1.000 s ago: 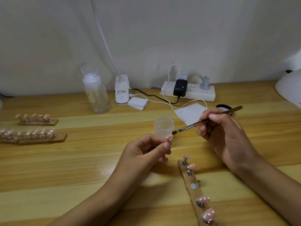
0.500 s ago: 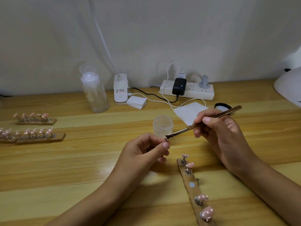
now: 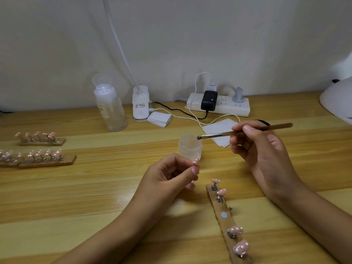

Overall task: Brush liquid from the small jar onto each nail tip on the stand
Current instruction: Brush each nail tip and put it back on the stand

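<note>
My left hand (image 3: 171, 174) pinches a small pink nail tip (image 3: 195, 160) on its metal holder, just in front of the small clear jar (image 3: 190, 146). My right hand (image 3: 261, 151) grips a thin brush (image 3: 243, 131), and its bristles reach over the jar's open rim. A wooden stand (image 3: 225, 219) lies in front of me on the table. It carries several pink nail tips and one bare magnet spot in the middle.
Two more wooden stands (image 3: 41, 159) with pink nail tips lie at the left. A clear bottle (image 3: 111, 109), a white device (image 3: 141, 103), a pad stack (image 3: 159, 119), a power strip (image 3: 218, 105), a white wipe (image 3: 221, 131) and a white lamp (image 3: 339, 100) line the back.
The brush tip has lifted away from the nail tip in my left hand and swung back to the jar's opening. My left hand stays where it was.
</note>
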### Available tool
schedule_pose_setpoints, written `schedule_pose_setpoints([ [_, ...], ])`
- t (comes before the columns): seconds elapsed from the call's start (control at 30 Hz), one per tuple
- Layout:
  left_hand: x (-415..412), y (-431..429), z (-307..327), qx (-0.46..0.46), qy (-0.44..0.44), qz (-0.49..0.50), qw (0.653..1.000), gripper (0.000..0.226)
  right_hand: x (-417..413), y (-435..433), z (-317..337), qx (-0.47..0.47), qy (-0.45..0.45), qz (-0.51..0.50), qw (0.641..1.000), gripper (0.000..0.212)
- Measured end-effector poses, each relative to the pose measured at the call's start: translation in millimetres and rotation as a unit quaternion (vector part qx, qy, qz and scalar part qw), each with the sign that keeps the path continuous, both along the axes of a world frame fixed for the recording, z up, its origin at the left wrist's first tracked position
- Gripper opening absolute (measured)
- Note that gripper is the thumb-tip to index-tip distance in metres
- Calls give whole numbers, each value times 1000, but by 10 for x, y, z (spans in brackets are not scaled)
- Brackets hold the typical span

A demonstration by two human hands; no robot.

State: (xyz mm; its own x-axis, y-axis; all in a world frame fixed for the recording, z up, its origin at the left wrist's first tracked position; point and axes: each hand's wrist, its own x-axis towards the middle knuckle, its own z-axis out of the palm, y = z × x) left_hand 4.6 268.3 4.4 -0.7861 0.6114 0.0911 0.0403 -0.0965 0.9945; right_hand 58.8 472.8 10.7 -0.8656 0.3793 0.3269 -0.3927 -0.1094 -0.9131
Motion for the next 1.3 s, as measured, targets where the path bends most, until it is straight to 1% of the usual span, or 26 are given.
schedule_pose_setpoints([
  [0.1,-4,-6,2,6,9,-5,1000,12,-14,15,5,-61,-13,36,997,21],
  [0.2,-9,-13,-5,2,29,-9,1000,4,-19,-20,17,-75,-23,57,995,19],
  [0.37,-8,-8,-2,-2,47,-7,999,6,-21,-48,10,-54,-36,61,996,7],
  [0.47,-12,-5,-10,-9,55,-6,998,8,-20,-39,1,-39,-37,60,997,8],
  [0.63,-9,-13,-16,-17,60,-6,998,4,-15,-51,-21,-22,-39,62,997,7],
  [0.77,-7,-15,-14,-20,54,-9,998,6,-5,-68,-12,-6,-29,53,998,11],
  [0.93,-10,-16,-21,-16,39,-12,999,7,-12,-80,-6,7,-27,27,999,21],
  [1.0,-11,-12,-28,-19,41,-8,999,8,-21,-76,-16,12,-24,16,1000,21],
  [1.1,-12,-6,-29,-22,47,-4,999,8,-24,-55,-37,22,-25,-6,999,14],
  [1.2,-17,-3,-29,-30,55,-3,998,7,-9,-21,-42,4,-24,-12,1000,2],
  [1.3,-18,-12,-36,-36,56,4,998,10,-5,-26,-22,-18,-18,13,1000,15],
])
